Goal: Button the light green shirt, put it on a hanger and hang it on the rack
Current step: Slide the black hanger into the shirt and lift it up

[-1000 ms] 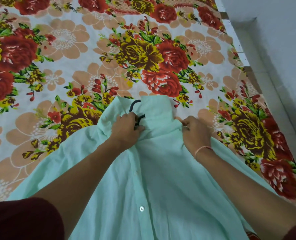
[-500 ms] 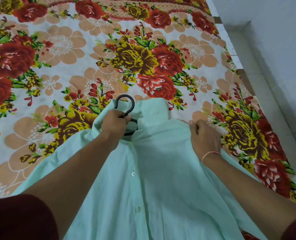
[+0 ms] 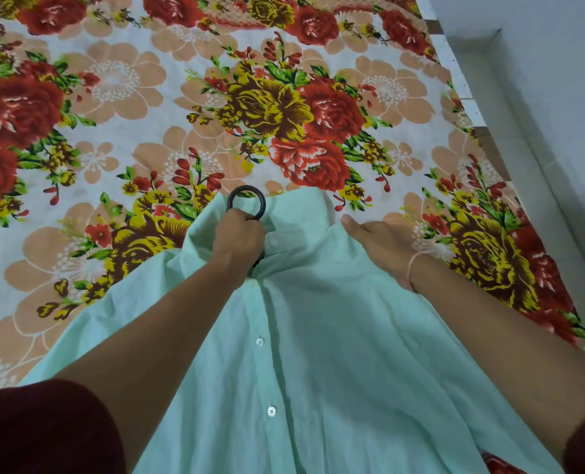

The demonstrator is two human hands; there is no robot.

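The light green cotton shirt [image 3: 318, 336] lies front-up on the near floral bedsheet [image 3: 147, 97]. The left hand [image 3: 239, 239] grips the black plastic hanger [image 3: 246, 189] at the collar, probably seating it. The right hand [image 3: 380, 248], fingers flat, steadies the right shoulder.

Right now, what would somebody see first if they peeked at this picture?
Probably the bedsheet, covered in huge red and yellow flowers and filling the whole top of the view. Next comes the light green shirt spread across it at the bottom middle, with the black hanger hook poking out of its collar. The left hand grips that hook, and the right hand rests on the shirt's shoulder beside it.
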